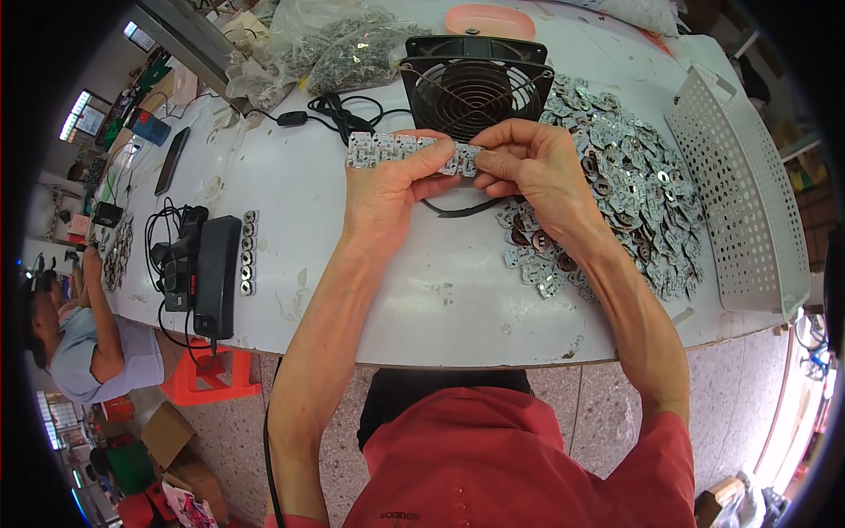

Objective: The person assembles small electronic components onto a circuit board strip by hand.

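A row of small, square, white-and-silver parts [371, 150] is held up over the white table, just in front of a black fan [473, 81]. My left hand [392, 189] is closed round the row, thumb across its front, with the left end sticking out. At the right end, my right hand [547, 167] pinches with thumb and fingertips; whether it grips the last part or a separate one I cannot make out. Beside my right wrist spreads a big loose heap of similar small parts [638, 167], some with round brown or silver discs.
A tall white perforated basket [744, 185] lines the right edge. Left of my forearm lie a black power box [217, 277], cables and another row of parts [249, 251]. Behind are filled plastic bags [352, 57] and a pink tray [489, 21]. Another person [97, 343] sits far left.
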Motion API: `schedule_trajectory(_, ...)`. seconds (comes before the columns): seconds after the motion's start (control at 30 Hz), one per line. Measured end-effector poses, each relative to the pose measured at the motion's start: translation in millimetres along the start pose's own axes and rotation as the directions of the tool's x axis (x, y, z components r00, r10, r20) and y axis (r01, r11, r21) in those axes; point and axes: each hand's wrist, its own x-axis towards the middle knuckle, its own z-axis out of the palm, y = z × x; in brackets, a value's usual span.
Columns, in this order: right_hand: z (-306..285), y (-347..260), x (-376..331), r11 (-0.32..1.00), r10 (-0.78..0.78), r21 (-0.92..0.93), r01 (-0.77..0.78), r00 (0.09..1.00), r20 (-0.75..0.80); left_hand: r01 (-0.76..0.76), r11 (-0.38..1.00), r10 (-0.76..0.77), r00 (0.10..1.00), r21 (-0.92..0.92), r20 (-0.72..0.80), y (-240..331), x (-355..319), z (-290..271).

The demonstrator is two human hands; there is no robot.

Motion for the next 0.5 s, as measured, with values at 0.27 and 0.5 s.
schedule_trajectory(0.27,-0.1,-0.4,-2.1,1.0,-0.005,0.007,0.005,1.0,-0.003,-0.018,0.999,0.019,0.999,-0.035,0.028,3.1,-3.1,2.4)
schedule_trajectory(0.5,0.4,-5.0,-4.6,0.999,0.009,0.037,-0.009,1.0,0.003,-0.042,0.998,0.042,0.999,0.036,0.023,4.1,-4.1,4.3)
